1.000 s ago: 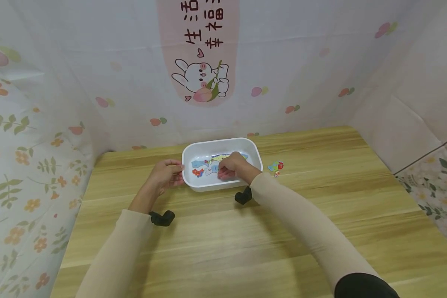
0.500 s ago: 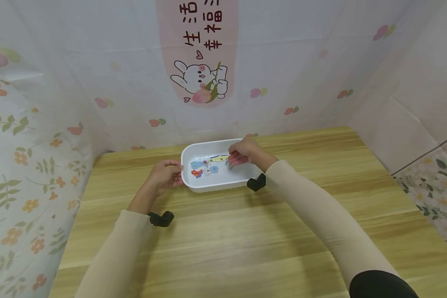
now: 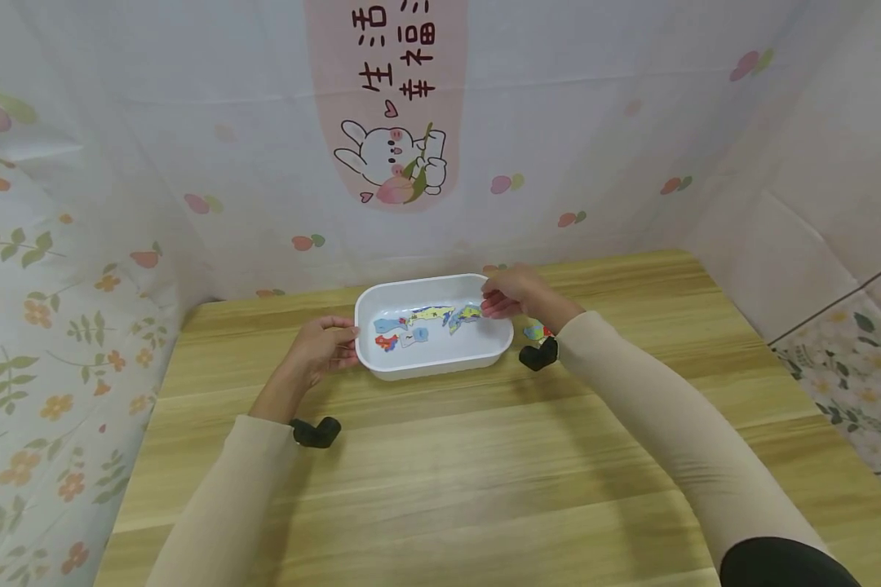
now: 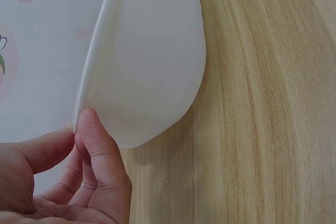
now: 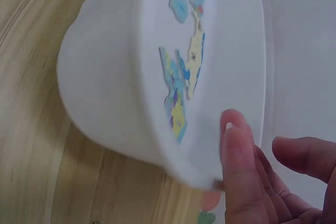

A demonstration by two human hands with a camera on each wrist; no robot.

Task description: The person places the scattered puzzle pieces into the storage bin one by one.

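Observation:
A white plastic tray [image 3: 440,367] stands near the back of the table. My left hand [image 3: 317,352] pinches its left rim between thumb and finger, plain in the left wrist view, where the tray wall [image 4: 152,61] rises from that hand [image 4: 94,171]. Over the tray's right end hovers my right hand [image 3: 515,292]. Its thumb and fingers are apart with nothing between them in the right wrist view [image 5: 268,177]. Flat, irregular picture pieces lie inside the tray: a red one [image 3: 386,343], a pale yellow one [image 3: 433,313], and a blue-and-yellow one [image 3: 466,316].
Right of the tray, a small colourful piece [image 3: 536,332] lies on the wooden table [image 3: 440,473], partly hidden by the black wrist mount [image 3: 539,354]. A printed cloth [image 3: 250,163] hangs just behind the tray.
My right hand has let go of the blue-and-yellow piece in the tray and moved right, up to the tray's right end. My left hand still holds the left rim.

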